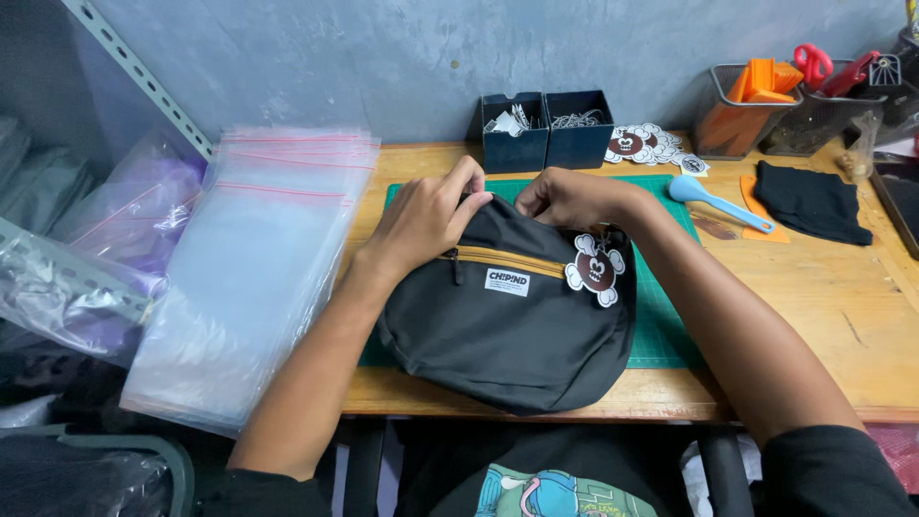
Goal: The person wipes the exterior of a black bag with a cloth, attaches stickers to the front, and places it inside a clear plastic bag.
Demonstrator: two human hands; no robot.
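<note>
1. A black bag [507, 325] was laid on a green cutting mat [661, 325], near the front edge of a wooden table [823, 316]; most of the mat was hidden under the bag.
2. The left hand [426, 215] was set at the bag's top edge, at about eleven o'clock from the bag's middle, with the fingers curled and pinched on the fabric there.
3. The right hand [570, 196] was placed at about one o'clock on the same edge, closed into a loose fist on the fabric; its fingertips were tucked out of sight, so what exactly was pinched could not be told.
4. A yellow zipper [507, 260] was seen running across the bag's front, with a small white label [506, 281] just below it and a skull-shaped hang tag [594, 269] at its right end.
5. A stack of clear plastic bags [254, 268] lay at nine o'clock, overhanging the table's left edge.
6. Two dark boxes [548, 144] stood at twelve o'clock; their contents were too small to make out.
7. More skull-shaped tags [646, 146] lay at one o'clock, beside a light blue spatula [718, 201] and a folded black cloth [812, 201] at two o'clock.
8. A wire basket [751, 120] with orange tools was cut off partly by the upper right edge.
</note>
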